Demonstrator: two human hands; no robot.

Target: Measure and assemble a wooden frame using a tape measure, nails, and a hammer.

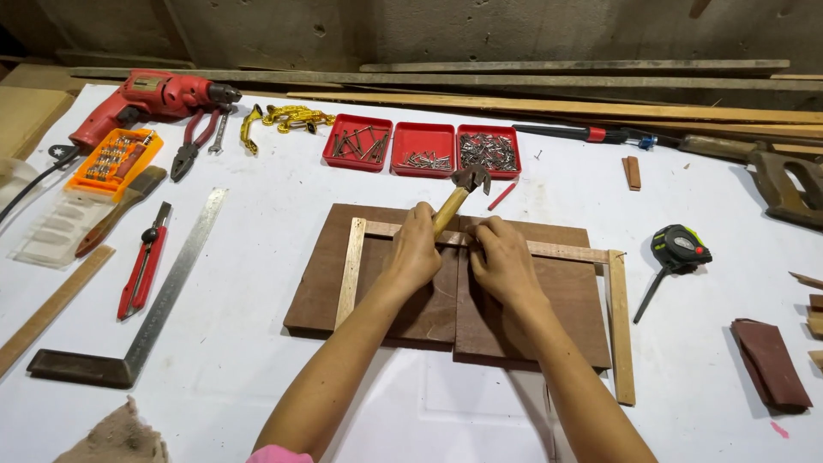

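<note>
Head view: left hand (416, 249) grips a wooden-handled hammer (459, 195), fingers wrapped shut round the handle, head raised just above the work. Right hand (501, 257) rests on the top strip (561, 249) of a pale wood frame lying across two brown boards (429, 313) on the white table (257, 257), fingertips pinched together as if steadying a nail, which cannot be made out. Judgement: start with light taps, fingertips low and clear of the hammer face, strip kept pressed flat.

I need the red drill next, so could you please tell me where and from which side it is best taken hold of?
Probably by the drill's rear body, where the handle should be, coming from the near left. It lies on its side with the chuck pointing right toward the pliers. The cord trails off left, and the orange bit case crowds its near side.
</note>
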